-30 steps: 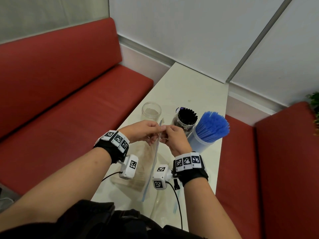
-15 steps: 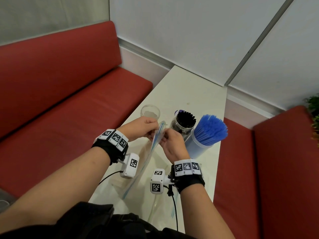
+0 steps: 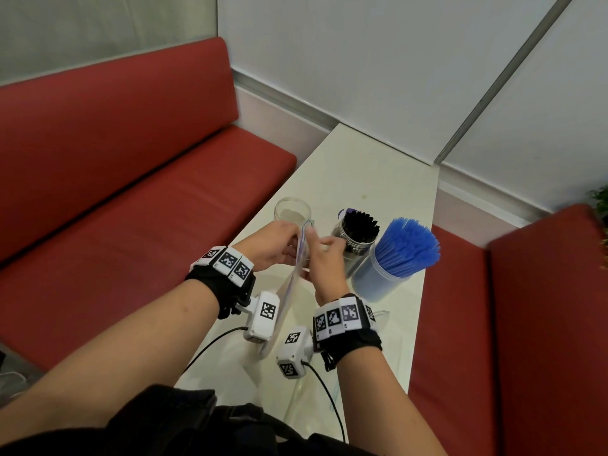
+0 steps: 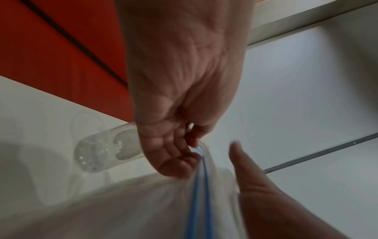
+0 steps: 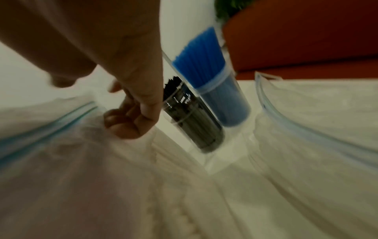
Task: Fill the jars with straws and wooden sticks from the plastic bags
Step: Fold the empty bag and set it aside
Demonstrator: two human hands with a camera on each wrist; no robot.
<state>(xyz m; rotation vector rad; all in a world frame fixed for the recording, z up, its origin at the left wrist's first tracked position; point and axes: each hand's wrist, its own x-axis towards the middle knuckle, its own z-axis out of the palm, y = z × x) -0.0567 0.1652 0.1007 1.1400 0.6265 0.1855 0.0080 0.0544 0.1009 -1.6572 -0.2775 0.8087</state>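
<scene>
Clear thin plastic zip bag point(image 3: 297, 258) w/ blue seal, crinkly, glossy; clear round glass-like jar point(image 3: 292, 212); glossy white tabletop point(image 3: 371, 172); matt red bench upholstery point(image 3: 131, 179).

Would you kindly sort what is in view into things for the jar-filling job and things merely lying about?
For the job:
- clear zip-top plastic bag, pinched by the left hand and right hand
- empty clear jar
- jar of black straws
- jar of blue straws

Lying about:
- red bench seats
- green plant

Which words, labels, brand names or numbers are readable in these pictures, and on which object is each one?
No text can be read.
Jar of black straws: small white print on the glass, too blurred to read.
Wrist bands: black-and-white square marker patterns only, no letters or numbers.
Plastic bag: blue zip strip only.
</scene>
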